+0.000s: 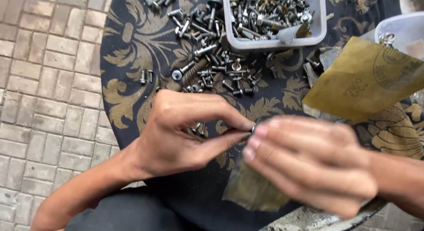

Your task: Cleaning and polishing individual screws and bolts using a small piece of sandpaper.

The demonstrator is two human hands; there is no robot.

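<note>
Head view: both hands meet over the worktop (132,59), pinching a small metal part.
Left hand (176,134) nips the small screw (253,128) between thumb and forefinger; right hand (309,160), blurred, is closed on a sandpaper scrap (251,189) against it. Judgement: steady pinch, short light strokes. Loose screws (207,59) lie beyond, just beside the white tray (274,42).

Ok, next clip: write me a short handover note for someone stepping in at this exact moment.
Left hand: thumb and forefinger pinch a small metal part, mostly hidden.
Right hand: blurred, holds a worn piece of sandpaper against that part.
Loose screws and bolts lie heaped on the black patterned cloth; more fill the white tray. A second sandpaper sheet lies on the right.
Done: cannot tell how many are sanded.
Left: the heap looks unsorted.
</note>
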